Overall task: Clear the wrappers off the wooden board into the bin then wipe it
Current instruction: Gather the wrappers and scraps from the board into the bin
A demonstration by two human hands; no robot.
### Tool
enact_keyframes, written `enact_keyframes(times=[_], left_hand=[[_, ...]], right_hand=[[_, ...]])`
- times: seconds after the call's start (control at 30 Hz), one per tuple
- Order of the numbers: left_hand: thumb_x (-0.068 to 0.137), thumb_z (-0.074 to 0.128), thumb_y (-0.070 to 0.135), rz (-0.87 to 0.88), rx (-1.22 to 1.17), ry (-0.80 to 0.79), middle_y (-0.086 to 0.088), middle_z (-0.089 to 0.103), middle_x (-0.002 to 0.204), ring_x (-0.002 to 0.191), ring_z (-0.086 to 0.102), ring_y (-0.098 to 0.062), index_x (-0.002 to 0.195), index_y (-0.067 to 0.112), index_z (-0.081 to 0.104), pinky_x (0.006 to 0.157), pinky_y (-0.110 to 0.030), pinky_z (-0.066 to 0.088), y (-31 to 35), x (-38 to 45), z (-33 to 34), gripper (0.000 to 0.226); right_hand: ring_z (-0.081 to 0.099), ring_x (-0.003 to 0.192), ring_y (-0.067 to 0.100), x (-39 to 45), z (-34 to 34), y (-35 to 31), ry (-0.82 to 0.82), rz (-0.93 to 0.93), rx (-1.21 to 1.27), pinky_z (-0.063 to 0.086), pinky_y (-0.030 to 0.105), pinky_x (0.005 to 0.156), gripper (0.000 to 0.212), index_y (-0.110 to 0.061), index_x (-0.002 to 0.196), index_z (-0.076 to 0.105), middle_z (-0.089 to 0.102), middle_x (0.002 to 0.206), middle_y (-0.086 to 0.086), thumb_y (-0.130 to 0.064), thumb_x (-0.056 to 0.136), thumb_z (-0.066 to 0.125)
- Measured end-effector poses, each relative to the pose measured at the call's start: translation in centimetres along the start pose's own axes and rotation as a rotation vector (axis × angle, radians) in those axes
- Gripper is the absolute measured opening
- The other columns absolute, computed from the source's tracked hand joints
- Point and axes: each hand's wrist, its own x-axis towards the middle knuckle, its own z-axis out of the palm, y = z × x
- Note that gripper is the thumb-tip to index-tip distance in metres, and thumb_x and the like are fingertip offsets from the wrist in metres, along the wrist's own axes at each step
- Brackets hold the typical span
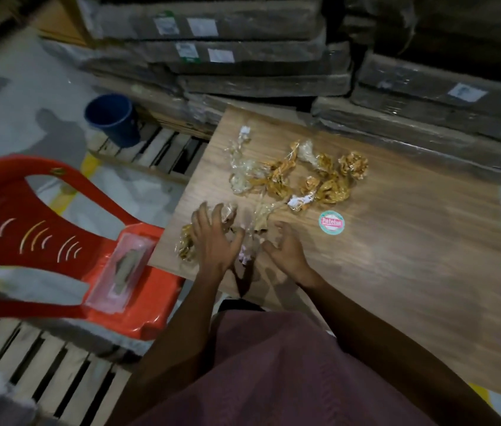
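On wooden board (pixel 381 256), left hand (pixel 212 238) and right hand (pixel 286 250), fingers curled, gather wrappers (pixel 301 176); gathering step. Next: carry to blue bin (pixel 112 118).

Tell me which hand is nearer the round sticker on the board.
Right. The right hand lies just below-left of the round sticker; the left hand is farther left, across the wrappers between the hands.

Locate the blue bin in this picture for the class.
In the head view the blue bin stands on the floor at upper left, beyond the red chair and left of the wooden board's far corner.
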Motion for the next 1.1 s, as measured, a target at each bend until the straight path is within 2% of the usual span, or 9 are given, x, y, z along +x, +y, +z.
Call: enact_keyframes(times=[0.07,0.2,0.4,0.5,0.6,0.7,0.87,1.0,1.1], left_hand=[[0.088,0.048,0.061,-0.094,0.019,-0.030,-0.017,0.021,0.165,0.152,0.017,-0.042,0.152,0.025,0.035,0.119,-0.062,0.020,-1.7,0.5,-0.3,0.075],[0.090,0.045,0.065,-0.217,0.018,-0.135,-0.020,0.010,0.168,0.154,0.009,-0.045,0.158,0.026,0.027,0.119,-0.064,0.018,-4.1,1.5,-0.3,0.080],[0.095,0.057,0.058,-0.126,0.037,-0.346,-0.014,0.003,0.169,0.148,0.018,-0.042,0.161,0.032,0.019,0.111,-0.062,0.028,-4.9,3.1,0.1,0.080],[0.096,0.055,0.059,-0.065,0.030,-0.446,-0.012,-0.002,0.170,0.147,0.018,-0.041,0.162,0.036,0.015,0.113,-0.060,0.025,-4.6,4.3,0.6,0.081],[0.096,0.054,0.058,0.014,0.026,-0.523,-0.011,0.002,0.170,0.145,0.021,-0.041,0.160,0.037,0.019,0.114,-0.057,0.025,-4.2,5.0,1.3,0.077],[0.096,0.055,0.052,0.050,-0.069,-0.558,-0.011,0.012,0.168,0.145,0.023,-0.038,0.157,0.034,0.031,0.114,-0.055,0.025,-2.9,5.3,2.1,0.067],[0.088,0.050,0.054,0.147,-0.395,-0.575,-0.018,0.040,0.153,0.134,0.048,-0.039,0.138,0.016,0.060,0.109,-0.049,0.044,-0.4,4.3,3.8,0.064],[0.103,0.057,0.024,0.208,-0.450,-0.765,-0.012,0.025,0.162,0.145,0.036,-0.022,0.146,0.015,0.053,0.108,-0.018,0.029,2.0,4.1,3.7,0.045],[0.102,0.057,0.010,0.284,-0.486,-0.810,-0.010,0.036,0.156,0.136,0.035,-0.007,0.141,0.008,0.057,0.096,0.000,0.023,2.8,3.5,4.1,0.039]], right_hand=[[0.053,0.127,0.033,0.2,0.3,-0.9,-0.034,-0.010,-0.042,0.048,0.046,0.106,0.079,-0.022,0.148,0.042,0.043,0.146,0.012,-0.044,0.077,0.069],[0.036,0.142,0.037,0.8,1.6,-1.9,-0.126,-0.065,-0.182,0.042,0.045,0.112,0.091,-0.022,0.156,0.030,0.026,0.158,0.012,-0.041,0.082,0.079],[0.010,0.155,0.041,1.7,4.0,-2.4,-0.247,-0.060,-0.316,0.027,0.050,0.120,0.103,-0.025,0.163,0.016,-0.006,0.171,0.009,-0.039,0.082,0.078],[0.012,0.157,0.035,2.0,4.8,-2.9,-0.206,-0.071,-0.462,0.022,0.050,0.123,0.091,-0.026,0.161,0.027,0.010,0.170,0.013,-0.051,0.081,0.061],[0.024,0.152,0.037,2.0,5.0,-3.0,-0.232,-0.052,-0.585,0.029,0.054,0.118,0.074,-0.026,0.153,0.042,0.025,0.165,0.013,-0.050,0.086,0.060],[0.038,0.140,0.037,1.6,4.6,-2.4,-0.159,0.023,-0.572,0.044,0.051,0.105,0.065,-0.029,0.142,0.050,0.035,0.159,0.006,-0.046,0.081,0.064],[0.047,0.126,0.038,0.4,3.2,-1.1,-0.009,0.125,-0.504,0.049,0.047,0.100,0.060,-0.024,0.139,0.055,0.043,0.150,0.003,-0.030,0.081,0.070],[0.059,0.117,0.039,-0.3,1.7,2.5,0.124,0.239,-0.303,0.052,0.045,0.100,0.060,-0.025,0.129,0.067,0.053,0.143,0.008,-0.041,0.071,0.062],[0.066,0.112,0.035,-1.3,0.0,2.3,0.355,0.300,-0.070,0.055,0.044,0.097,0.042,-0.012,0.117,0.074,0.067,0.126,0.016,-0.024,0.078,0.073]])
